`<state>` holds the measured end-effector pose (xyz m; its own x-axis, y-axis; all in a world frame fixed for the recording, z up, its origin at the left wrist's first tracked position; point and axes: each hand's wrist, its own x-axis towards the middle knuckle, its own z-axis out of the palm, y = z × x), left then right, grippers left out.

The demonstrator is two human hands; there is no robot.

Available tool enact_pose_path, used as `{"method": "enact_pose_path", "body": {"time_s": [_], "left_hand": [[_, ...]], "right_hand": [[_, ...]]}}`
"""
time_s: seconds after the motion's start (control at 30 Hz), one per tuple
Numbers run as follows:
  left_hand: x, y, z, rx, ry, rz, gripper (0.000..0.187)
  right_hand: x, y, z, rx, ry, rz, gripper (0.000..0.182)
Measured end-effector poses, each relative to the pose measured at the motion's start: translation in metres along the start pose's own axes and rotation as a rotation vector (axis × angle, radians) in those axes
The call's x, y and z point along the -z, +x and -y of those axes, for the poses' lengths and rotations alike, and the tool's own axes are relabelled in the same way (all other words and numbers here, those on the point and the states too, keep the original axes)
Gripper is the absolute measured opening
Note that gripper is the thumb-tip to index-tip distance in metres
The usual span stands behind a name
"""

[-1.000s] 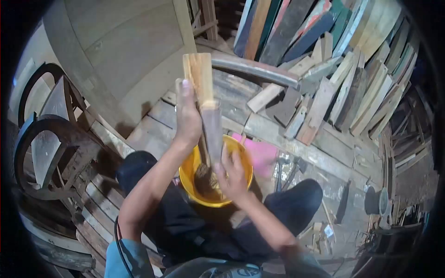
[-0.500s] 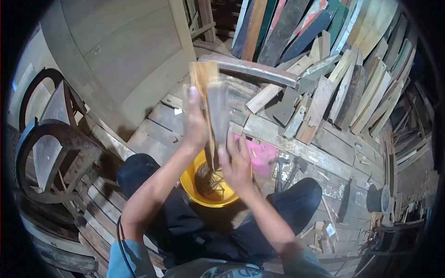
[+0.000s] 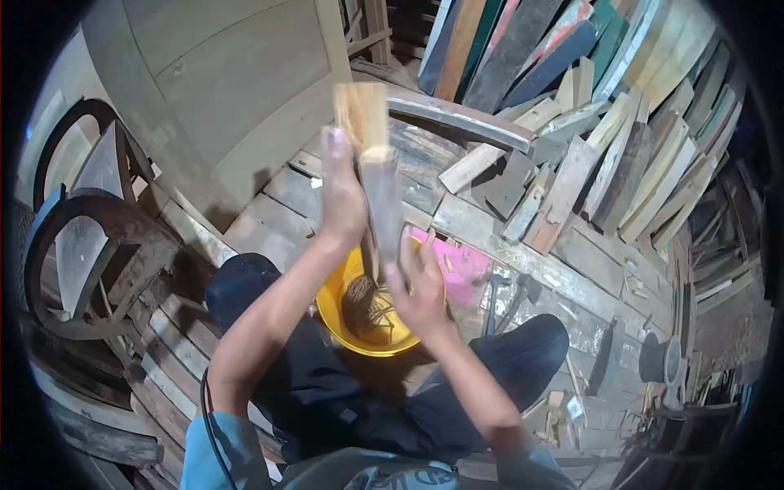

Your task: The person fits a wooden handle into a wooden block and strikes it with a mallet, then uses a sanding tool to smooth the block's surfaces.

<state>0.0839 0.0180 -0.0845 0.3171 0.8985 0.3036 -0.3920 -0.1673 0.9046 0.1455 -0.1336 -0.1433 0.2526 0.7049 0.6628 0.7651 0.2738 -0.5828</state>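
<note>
My left hand (image 3: pixel 345 200) is closed round the side of an upright piece of light brown wood (image 3: pixel 359 114), which rises above the fingers. Against it stands a second, grey-faced piece of wood (image 3: pixel 380 192) with a pale top end. Near the lower end of that grey piece is my right hand (image 3: pixel 420 290), its fingers bent round it and slightly blurred. Both pieces are over a yellow bucket (image 3: pixel 378 351) between my legs. Inside the bucket lie many thin brown stick-like pieces (image 3: pixel 363 306), partly hidden by my hands and the wood.
A pink sheet-like thing (image 3: pixel 461 273) lies behind the bucket, with hammer-like tools (image 3: pixel 498 302) near my right knee. Stacked boards and offcuts (image 3: pixel 563 188) fill the back right. A large wooden panel (image 3: pixel 245 90) leans at back left; curved wooden frames (image 3: pixel 106 237) stand at left.
The view has tilted and shifted slightly. The two pieces of wood stand a little higher and closer to upright, with both hands still on them.
</note>
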Motion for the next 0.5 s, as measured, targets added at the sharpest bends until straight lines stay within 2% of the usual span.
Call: {"method": "enact_pose_path", "body": {"time_s": [0.03, 0.1, 0.17, 0.2, 0.23, 0.3, 0.33, 0.37, 0.47, 0.5], "left_hand": [[-0.025, -0.012, -0.009, 0.041, -0.072, -0.196, 0.053], [-0.008, 0.000, -0.002, -0.029, -0.025, -0.078, 0.053], [-0.003, 0.011, -0.024, 0.014, -0.283, -0.055, 0.053], [0.015, 0.019, -0.036, 0.061, -0.204, -0.057, 0.054], [0.014, 0.021, -0.045, 0.018, -0.241, -0.080, 0.054], [0.011, 0.006, -0.035, 0.009, -0.236, -0.102, 0.054], [0.006, 0.006, -0.025, -0.018, -0.207, -0.094, 0.055], [-0.005, 0.004, -0.015, -0.012, -0.219, -0.193, 0.055], [0.007, 0.015, -0.042, -0.006, -0.223, -0.084, 0.053], [0.010, 0.017, -0.058, 0.017, -0.259, -0.169, 0.052]], "right_hand": [[0.008, 0.027, 0.005, 0.049, 0.003, -0.091, 0.049], [0.008, 0.019, 0.009, 0.030, 0.019, -0.054, 0.049], [-0.005, -0.017, 0.003, 0.040, 0.004, -0.013, 0.051], [-0.009, -0.026, 0.000, 0.100, 0.009, -0.006, 0.051], [-0.011, -0.028, 0.003, 0.160, 0.013, 0.000, 0.052], [-0.008, -0.025, 0.007, 0.055, 0.035, 0.032, 0.053], [-0.001, 0.007, 0.009, -0.012, 0.038, 0.051, 0.053], [0.004, 0.029, 0.011, 0.014, 0.038, -0.017, 0.052], [0.004, 0.002, 0.014, 0.066, -0.006, 0.054, 0.051], [-0.006, -0.028, 0.003, 0.166, 0.010, 0.011, 0.051]]}}
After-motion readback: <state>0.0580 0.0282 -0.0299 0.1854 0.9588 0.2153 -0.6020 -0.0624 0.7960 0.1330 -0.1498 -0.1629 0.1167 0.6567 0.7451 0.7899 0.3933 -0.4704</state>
